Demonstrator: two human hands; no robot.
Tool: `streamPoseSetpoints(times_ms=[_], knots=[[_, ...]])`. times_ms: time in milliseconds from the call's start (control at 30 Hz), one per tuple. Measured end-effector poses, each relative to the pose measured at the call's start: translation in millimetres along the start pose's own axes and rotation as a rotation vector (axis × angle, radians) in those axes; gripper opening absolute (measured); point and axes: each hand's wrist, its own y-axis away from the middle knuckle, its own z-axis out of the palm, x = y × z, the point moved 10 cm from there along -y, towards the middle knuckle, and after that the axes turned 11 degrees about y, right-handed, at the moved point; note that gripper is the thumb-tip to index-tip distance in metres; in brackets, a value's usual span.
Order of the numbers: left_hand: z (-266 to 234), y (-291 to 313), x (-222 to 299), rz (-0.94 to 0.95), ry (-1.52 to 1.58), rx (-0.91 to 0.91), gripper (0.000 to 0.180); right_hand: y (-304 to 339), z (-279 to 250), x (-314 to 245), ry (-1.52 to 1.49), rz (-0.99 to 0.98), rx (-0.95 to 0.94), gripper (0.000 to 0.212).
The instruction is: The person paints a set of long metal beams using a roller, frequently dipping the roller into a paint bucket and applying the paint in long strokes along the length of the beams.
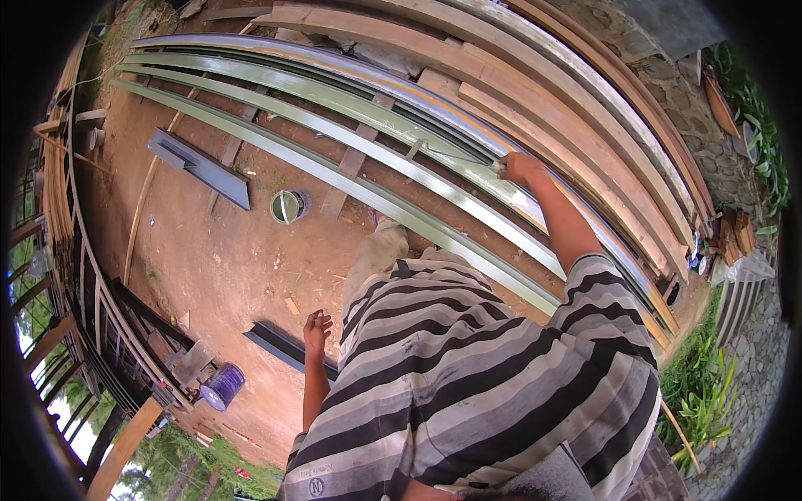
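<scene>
From where I stood, the person's right hand [524,169] reached out over the metal lengths, its fingers wrapped around the handle of what looked like a small paint roller [415,149]. The head of it lay on a long green beam [380,118], toward that beam's near edge, with a thin rod running back to the grip. The left hand [317,332] hung low over the dirt floor [251,259], fingers loosely curled and holding nothing that I could see. A pail [304,203] with green around its inside stood on the ground nearby.

I judged the roller light, its rod stiff and its sleeve soft, probably slick if wet with paint; the handle seemed the only clean place to take hold. The beam looked rigid and heavy, its glossy face likely slippery, better gripped by any dry underside than on top.
</scene>
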Motion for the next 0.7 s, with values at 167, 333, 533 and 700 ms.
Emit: streamPoseSetpoints(times_ms=[167,333,533,700], knots=[[32,9,-20,0.021,-0.047,-0.074,0.047,82,59,103,0.018,0.108,-0.05,0.056],[49,15,-65,0.012,-0.071,-0.142,0.047,153,119,191,-0.017,0.19,-0.059,0.055],[68,39,-89,0.106,-0.226,-0.22,0.041,232,176,267,-0.052,0.31,-0.148,0.059],[82,57,-77,0.096,-0.283,-0.244,0.042,284,244,327,-0.272,0.358,-0.174,0.055]])
